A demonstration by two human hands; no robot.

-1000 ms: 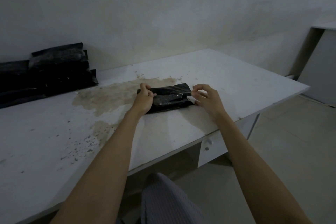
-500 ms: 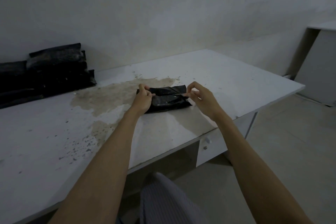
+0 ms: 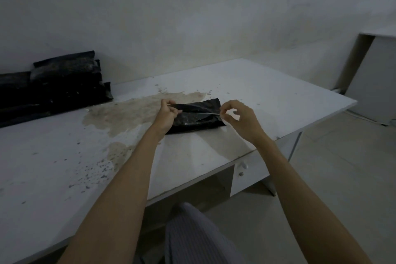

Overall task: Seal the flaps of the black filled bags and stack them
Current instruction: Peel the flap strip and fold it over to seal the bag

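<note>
A black filled bag (image 3: 196, 117) lies on the white table (image 3: 267, 96), partly over a brown stain. My left hand (image 3: 166, 113) pinches the bag's left end. My right hand (image 3: 240, 119) is lifted just above the bag's right end and pinches the end of a thin pale strip (image 3: 209, 113) that runs along the flap. A stack of black filled bags (image 3: 53, 85) sits at the far left against the wall.
The table's right edge and front edge are close to the bag. A drawer with a small knob (image 3: 243, 165) sits under the tabletop. A white cabinet (image 3: 372, 79) stands at the right. My knee in striped cloth (image 3: 192, 233) is below the table edge.
My right hand has risen off the table and pulled the pale strip away from the bag's right end. My left hand has stayed on the left end.
</note>
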